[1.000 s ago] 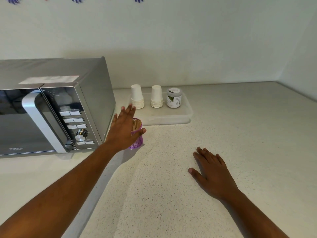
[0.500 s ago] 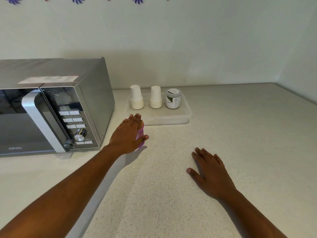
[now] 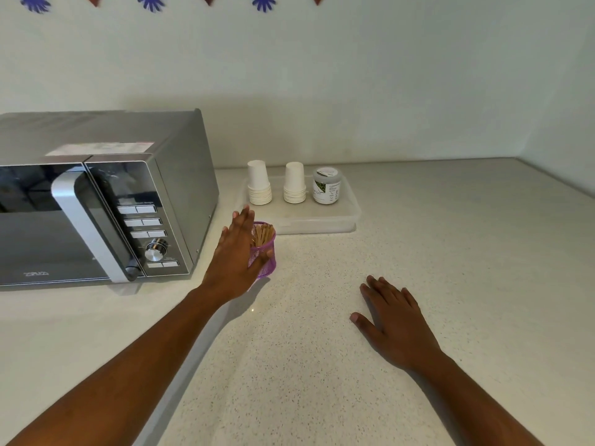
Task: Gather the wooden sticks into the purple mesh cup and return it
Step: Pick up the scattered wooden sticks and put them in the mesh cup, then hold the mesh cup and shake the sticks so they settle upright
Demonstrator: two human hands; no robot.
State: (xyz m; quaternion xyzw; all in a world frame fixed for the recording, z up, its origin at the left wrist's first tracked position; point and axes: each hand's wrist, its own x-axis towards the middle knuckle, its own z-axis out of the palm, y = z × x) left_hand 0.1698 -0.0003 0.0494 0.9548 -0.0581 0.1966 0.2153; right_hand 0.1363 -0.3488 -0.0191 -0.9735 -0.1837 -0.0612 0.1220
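The purple mesh cup (image 3: 266, 263) stands upright on the speckled counter, just right of the microwave and in front of the tray. Several wooden sticks (image 3: 263, 235) stand inside it. My left hand (image 3: 234, 257) lies against the cup's left side with the fingers straight and pointing away from me. Its thumb crosses the cup's front, and the palm hides the cup's left wall. My right hand (image 3: 393, 320) rests flat on the counter to the right, palm down, fingers spread, holding nothing.
A silver microwave (image 3: 96, 194) fills the left side, close to the cup. Behind the cup a clear plastic tray (image 3: 322, 222) carries two stacks of white paper cups (image 3: 259, 188) (image 3: 294, 185) and a small jar (image 3: 326, 186). Walls close off the back and the right.
Half a second ago my left hand was curled over the cup and hid the sticks. Now its fingers are straightened and the sticks show. The right hand stayed still.
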